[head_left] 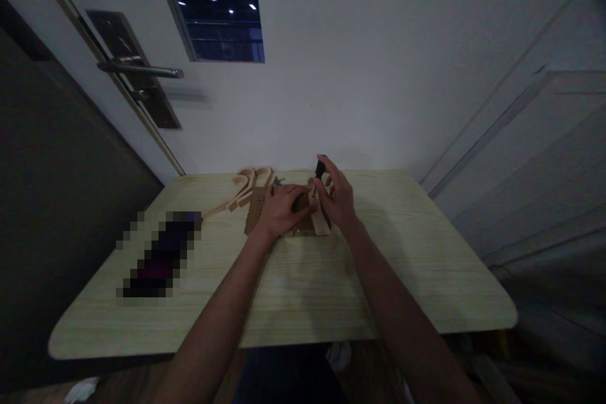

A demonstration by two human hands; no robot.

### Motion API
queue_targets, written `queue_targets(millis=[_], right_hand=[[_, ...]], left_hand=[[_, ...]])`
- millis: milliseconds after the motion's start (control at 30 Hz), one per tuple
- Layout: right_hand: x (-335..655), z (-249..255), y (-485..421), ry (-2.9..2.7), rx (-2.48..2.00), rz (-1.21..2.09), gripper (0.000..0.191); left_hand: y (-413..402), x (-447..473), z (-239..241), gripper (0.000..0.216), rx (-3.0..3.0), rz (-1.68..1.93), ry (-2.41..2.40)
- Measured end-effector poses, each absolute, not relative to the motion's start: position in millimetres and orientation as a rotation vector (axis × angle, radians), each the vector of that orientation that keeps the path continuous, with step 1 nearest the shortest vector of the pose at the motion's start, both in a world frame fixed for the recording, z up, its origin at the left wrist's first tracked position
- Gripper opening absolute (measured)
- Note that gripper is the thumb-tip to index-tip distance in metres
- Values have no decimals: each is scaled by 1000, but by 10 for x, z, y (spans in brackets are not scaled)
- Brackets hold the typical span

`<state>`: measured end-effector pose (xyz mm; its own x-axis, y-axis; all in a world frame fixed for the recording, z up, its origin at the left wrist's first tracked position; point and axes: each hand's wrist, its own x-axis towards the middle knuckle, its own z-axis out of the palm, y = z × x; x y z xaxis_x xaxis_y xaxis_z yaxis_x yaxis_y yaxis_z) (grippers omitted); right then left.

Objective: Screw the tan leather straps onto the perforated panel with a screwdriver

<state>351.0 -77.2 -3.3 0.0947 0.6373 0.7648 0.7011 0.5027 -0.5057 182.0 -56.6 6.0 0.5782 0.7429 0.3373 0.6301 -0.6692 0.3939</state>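
My right hand (338,197) grips a screwdriver (320,169) by its black handle. The shaft points down at a pale wooden piece (320,221); whether its tip sits on a screw is too small to tell. Beneath that piece lies a brown cardboard sheet (254,208). Spread over the cardboard is my left hand (283,205), palm down, its fingertips and thumb reaching the left side of the wooden piece. Just beyond the left hand is a small cluster of metal screws (278,182). Curved wooden hooks (246,180) rest to the left of the cardboard.
The light wood-grain table (379,265) stands against a white door (355,76) with a metal handle (142,69) and a dark window (222,6). A blurred-out dark object (163,255) lies on the table's left part, near a thin wooden strip (215,210).
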Motion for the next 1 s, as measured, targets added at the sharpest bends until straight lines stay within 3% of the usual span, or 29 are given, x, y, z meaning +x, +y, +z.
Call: queue_targets(millis=[333, 767, 1000], right_hand=[[3465, -36, -761, -1497, -1165, 37, 43], [3383, -4, -789, -1455, -1280, -159, 41], [3410, -42, -779, -1489, -1200, 62, 47]], left_hand=[[-569, 1817, 62, 38, 2590, 724, 1133], [-551, 1816, 33, 38, 2591, 731, 1149], [-556, 1820, 54, 38, 2590, 718, 1136]])
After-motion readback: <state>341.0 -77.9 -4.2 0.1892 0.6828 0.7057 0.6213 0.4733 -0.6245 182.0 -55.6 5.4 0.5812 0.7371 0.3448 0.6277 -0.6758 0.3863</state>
